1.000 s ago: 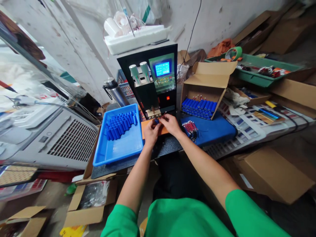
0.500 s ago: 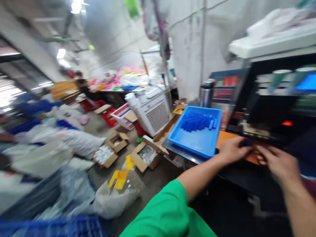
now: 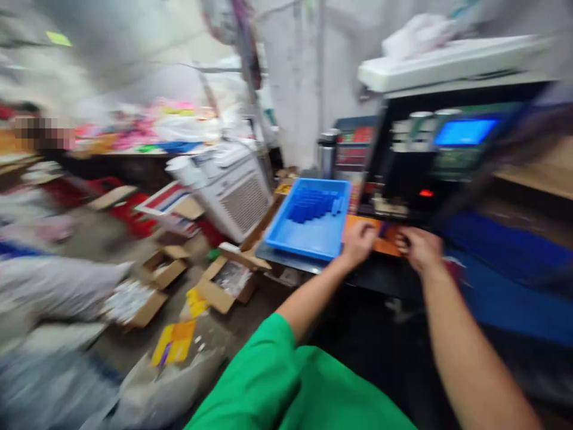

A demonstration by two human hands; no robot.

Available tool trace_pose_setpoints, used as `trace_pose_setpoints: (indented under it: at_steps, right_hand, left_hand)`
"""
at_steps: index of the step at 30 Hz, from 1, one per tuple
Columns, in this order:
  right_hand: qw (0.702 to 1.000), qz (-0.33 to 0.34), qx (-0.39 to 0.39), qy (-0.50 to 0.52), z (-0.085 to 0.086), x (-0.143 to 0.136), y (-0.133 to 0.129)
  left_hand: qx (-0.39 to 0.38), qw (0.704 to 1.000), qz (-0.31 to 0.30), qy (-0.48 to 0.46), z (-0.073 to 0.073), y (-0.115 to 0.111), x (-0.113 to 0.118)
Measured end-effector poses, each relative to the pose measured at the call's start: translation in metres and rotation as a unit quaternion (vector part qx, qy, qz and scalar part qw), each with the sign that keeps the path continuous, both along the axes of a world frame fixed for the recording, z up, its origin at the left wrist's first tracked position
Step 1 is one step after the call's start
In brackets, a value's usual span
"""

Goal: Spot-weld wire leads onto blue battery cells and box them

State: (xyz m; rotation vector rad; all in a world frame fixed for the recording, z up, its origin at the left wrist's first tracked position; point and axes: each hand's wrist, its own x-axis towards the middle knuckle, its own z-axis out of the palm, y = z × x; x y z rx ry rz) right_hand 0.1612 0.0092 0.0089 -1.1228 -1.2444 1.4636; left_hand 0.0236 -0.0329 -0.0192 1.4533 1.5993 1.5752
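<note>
My left hand (image 3: 360,241) is closed over the left part of an orange work surface (image 3: 387,246), its fingers curled. A small dark piece (image 3: 383,229) shows just beyond its fingertips; blur hides whether the hand grips it. My right hand (image 3: 421,246) is at the right end of the orange surface, fingers bent and pinched together. What lies in the pinch is hidden. To the left of my left hand stands a light-blue tray (image 3: 308,237) with several rows of dark-blue blocks (image 3: 313,204) in its far half.
Behind the hands is a machine with a lit blue screen (image 3: 465,132) and a red light (image 3: 426,193). A steel flask (image 3: 328,149) stands behind the tray. A white air cooler (image 3: 244,203), open cartons (image 3: 228,279) and sacks (image 3: 165,382) crowd the floor at left.
The view has swung right, so tray, machine and hands appear further left. My hands stay over the orange surface, looking slightly further apart.
</note>
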Motion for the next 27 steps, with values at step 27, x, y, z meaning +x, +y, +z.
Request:
trace_pose_setpoints:
  at_steps: [27]
  right_hand:
    - [0.991,0.064,0.092,0.073,-0.024,0.005,0.035]
  left_hand:
    - [-0.009,0.984,-0.111,0.138,-0.01,0.035,-0.023]
